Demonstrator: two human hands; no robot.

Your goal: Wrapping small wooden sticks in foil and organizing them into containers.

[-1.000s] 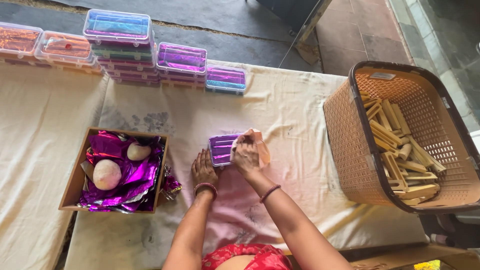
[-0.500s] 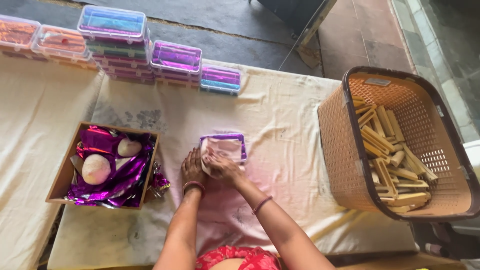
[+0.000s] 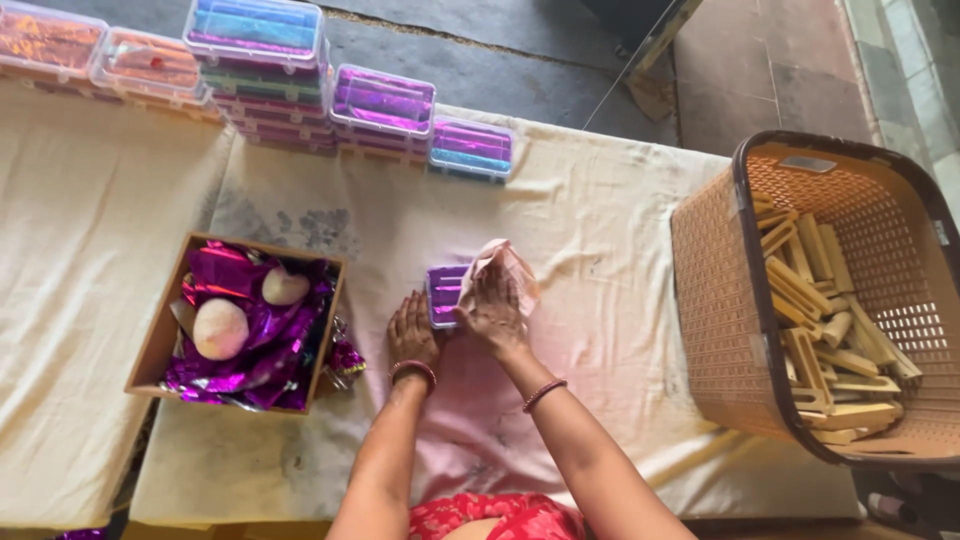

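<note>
Pressing flat, the left hand [image 3: 412, 333] steadies the purple box [image 3: 444, 293] while the right hand's [image 3: 492, 312] fingers grip a pink cloth [image 3: 508, 268] over it.

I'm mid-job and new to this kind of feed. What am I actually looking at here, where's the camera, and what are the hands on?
There is no machine: these are a person's two bare hands, filmed by one camera worn on the person's head and looking down at a table covered by a cream cloth. The left hand rests flat on the cloth beside a small purple box. The right hand presses a pinkish cloth onto that box. To the left sits a cardboard box lined with shiny purple foil, with two pale round lumps inside. At the far edge are stacked clear boxes of coloured foil. On the right stands a tan plastic basket of pale wooden sticks.
</note>
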